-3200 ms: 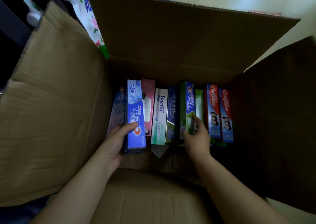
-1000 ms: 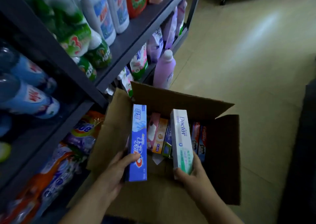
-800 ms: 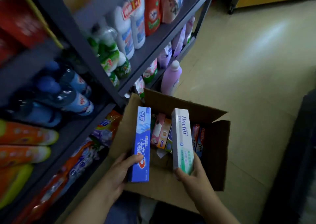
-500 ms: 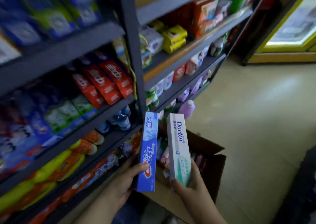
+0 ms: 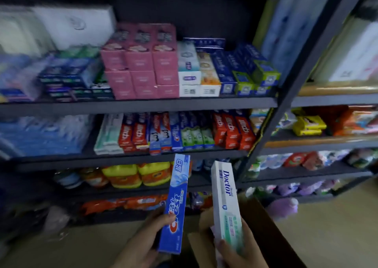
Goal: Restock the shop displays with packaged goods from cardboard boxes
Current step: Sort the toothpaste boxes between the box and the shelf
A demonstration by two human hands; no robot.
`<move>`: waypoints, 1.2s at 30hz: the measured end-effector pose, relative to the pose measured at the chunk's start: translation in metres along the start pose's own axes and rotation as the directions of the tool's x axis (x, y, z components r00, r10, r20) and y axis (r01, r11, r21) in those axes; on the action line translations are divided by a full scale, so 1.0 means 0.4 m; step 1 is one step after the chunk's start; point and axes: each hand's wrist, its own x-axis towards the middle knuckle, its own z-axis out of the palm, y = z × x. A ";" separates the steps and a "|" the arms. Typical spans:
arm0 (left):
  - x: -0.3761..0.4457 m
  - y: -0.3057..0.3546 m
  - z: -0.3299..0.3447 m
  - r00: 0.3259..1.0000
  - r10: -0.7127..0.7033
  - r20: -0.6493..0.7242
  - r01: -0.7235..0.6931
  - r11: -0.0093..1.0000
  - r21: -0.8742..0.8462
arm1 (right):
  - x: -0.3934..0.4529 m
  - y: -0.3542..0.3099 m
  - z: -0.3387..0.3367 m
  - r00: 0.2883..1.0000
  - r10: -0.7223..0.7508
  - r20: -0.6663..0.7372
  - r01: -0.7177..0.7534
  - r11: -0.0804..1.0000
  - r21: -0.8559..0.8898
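Observation:
My left hand (image 5: 150, 235) grips the lower end of a blue toothpaste box (image 5: 175, 202), held upright. My right hand (image 5: 237, 249) grips the bottom of a white and green "Doctor" toothpaste box (image 5: 226, 202), also upright, just to its right. Both boxes stand in front of the dark shelf unit (image 5: 143, 104). The shelf level just above the boxes carries rows of toothpaste boxes (image 5: 173, 132) in red, blue, green and white. The cardboard box (image 5: 263, 233) is at the bottom, mostly behind my right hand; its contents are hidden.
The level above carries pink boxes (image 5: 141, 63) and more toothpaste. Yellow and orange bottles (image 5: 135, 174) fill the level below, with orange packs (image 5: 122, 204) under those. A second shelf bay (image 5: 327, 141) with snacks and bottles stands to the right. Beige floor (image 5: 331, 233) lies at the lower right.
Both hands lifted a toothpaste box each out of the cardboard box. My view swung up and left from the box to face the toothpaste shelves.

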 end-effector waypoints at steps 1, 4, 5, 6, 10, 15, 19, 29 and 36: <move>-0.017 -0.001 -0.015 0.999 0.026 -0.023 -0.027 0.999 -0.032 | 0.009 0.000 0.012 0.999 0.009 0.044 -0.010 1.000 0.023; -0.059 -0.012 -0.065 0.990 0.091 -0.110 -0.108 0.982 -0.153 | 0.017 -0.030 0.058 0.981 -0.058 0.184 0.075 0.993 -0.087; -0.074 -0.013 -0.084 0.982 0.117 -0.145 -0.142 0.975 -0.172 | 0.023 -0.038 0.082 0.972 -0.088 0.217 0.117 0.985 -0.127; -0.083 -0.013 -0.094 0.975 0.138 -0.173 -0.168 0.971 -0.168 | 0.024 -0.056 0.093 0.975 -0.072 0.212 0.106 0.982 -0.156; -0.128 -0.010 -0.151 0.949 0.191 -0.252 -0.243 0.950 -0.196 | 0.024 -0.105 0.155 0.958 -0.048 0.282 0.121 0.962 -0.245; -0.162 0.033 -0.212 0.932 0.253 -0.259 -0.317 0.917 -0.242 | 0.017 -0.149 0.231 0.929 -0.083 0.361 0.176 0.957 -0.232; -0.187 0.082 -0.259 0.911 0.325 -0.255 -0.377 0.905 -0.195 | 0.016 -0.190 0.297 0.918 -0.102 0.383 0.208 0.946 -0.247; -0.237 0.165 -0.438 0.915 0.268 -0.303 -0.327 0.930 -0.166 | -0.020 -0.259 0.496 0.930 -0.054 0.365 0.185 0.924 -0.336; -0.231 0.205 -0.528 0.915 0.246 -0.321 -0.309 0.936 -0.165 | 0.000 -0.264 0.577 0.906 -0.096 0.413 0.267 0.886 -0.380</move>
